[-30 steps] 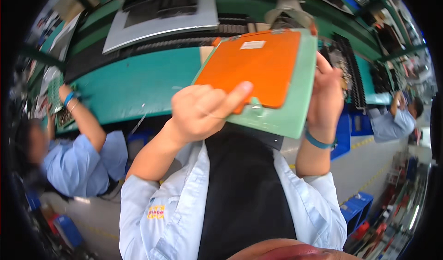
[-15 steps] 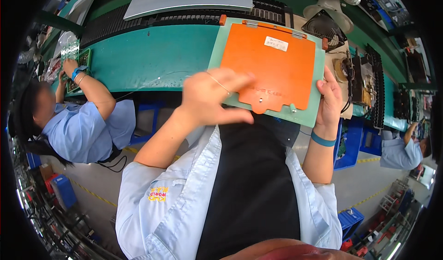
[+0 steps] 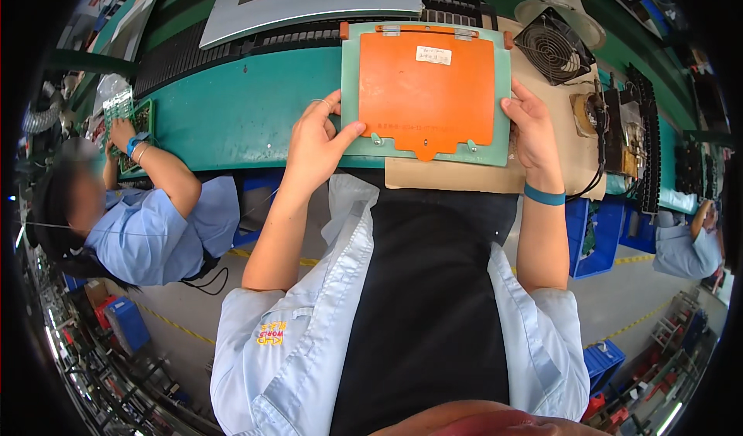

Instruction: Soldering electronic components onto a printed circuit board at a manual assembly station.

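Between my hands is a flat pale green fixture board with a hinged orange cover lying shut over it. Two metal hinges join the cover along its far edge, and a small white label is stuck near them. Two little green latches stand at the near edge. My left hand grips the board's left edge, its thumb on top by the orange cover. My right hand holds the right edge, thumb on top. The undersides of both grips are hidden, as is anything beneath the cover.
Under the board lie a green mat and a brown sheet. A black fan and wired equipment stand to the right. A black conveyor chain runs behind. At left a co-worker handles parts at a green tray.
My left hand has moved from over the cover's near left part to the board's left edge and closed on it. The board has shifted left and levelled, and both latches now show.
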`<act>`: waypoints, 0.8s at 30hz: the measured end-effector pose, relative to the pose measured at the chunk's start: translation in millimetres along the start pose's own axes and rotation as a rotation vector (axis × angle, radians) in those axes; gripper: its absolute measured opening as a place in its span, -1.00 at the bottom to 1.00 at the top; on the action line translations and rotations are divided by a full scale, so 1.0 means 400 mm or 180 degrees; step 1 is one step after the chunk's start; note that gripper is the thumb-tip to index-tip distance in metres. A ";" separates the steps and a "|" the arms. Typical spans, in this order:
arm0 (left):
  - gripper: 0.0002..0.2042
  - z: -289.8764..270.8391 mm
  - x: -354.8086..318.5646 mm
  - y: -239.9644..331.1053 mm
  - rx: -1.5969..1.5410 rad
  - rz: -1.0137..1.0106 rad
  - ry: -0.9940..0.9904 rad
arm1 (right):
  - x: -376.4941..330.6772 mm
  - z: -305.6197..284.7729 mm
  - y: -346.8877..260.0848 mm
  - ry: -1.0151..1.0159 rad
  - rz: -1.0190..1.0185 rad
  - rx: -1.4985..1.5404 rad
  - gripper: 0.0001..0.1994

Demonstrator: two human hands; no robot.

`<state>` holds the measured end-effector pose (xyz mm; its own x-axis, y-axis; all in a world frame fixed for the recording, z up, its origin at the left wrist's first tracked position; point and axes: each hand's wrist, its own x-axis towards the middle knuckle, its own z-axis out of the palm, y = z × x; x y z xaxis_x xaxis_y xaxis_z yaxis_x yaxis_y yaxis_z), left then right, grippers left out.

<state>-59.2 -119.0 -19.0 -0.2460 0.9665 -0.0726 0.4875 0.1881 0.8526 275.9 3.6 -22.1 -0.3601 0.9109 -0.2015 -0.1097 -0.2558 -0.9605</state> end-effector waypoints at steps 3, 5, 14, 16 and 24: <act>-0.44 0.003 -0.006 0.017 0.0491 0.0119 -0.0037 | 0.012 0.029 -0.021 0.0613 0.0156 -0.1697 -0.39; -0.45 0.009 -0.005 0.010 0.0590 0.0214 0.0026 | 0.022 0.027 -0.011 0.0688 0.0068 -0.1813 -0.41; -0.51 0.024 -0.010 0.011 0.1424 0.0949 0.0638 | -0.017 0.082 0.001 0.1426 -0.1592 -0.2923 -0.66; -0.56 0.014 -0.022 0.018 0.1638 0.1411 0.0107 | -0.076 0.090 -0.015 0.1391 -0.1764 -0.3209 -0.70; -0.69 0.026 -0.005 0.027 0.2179 0.1917 -0.0674 | -0.162 0.137 0.017 0.0407 -0.0582 -0.3823 -0.78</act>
<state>-44.8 -117.2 -15.0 0.3333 0.9335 0.1323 0.8869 -0.3580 0.2919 247.8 -74.7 -5.1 -0.3278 0.9448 0.0027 0.8009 0.2794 -0.5297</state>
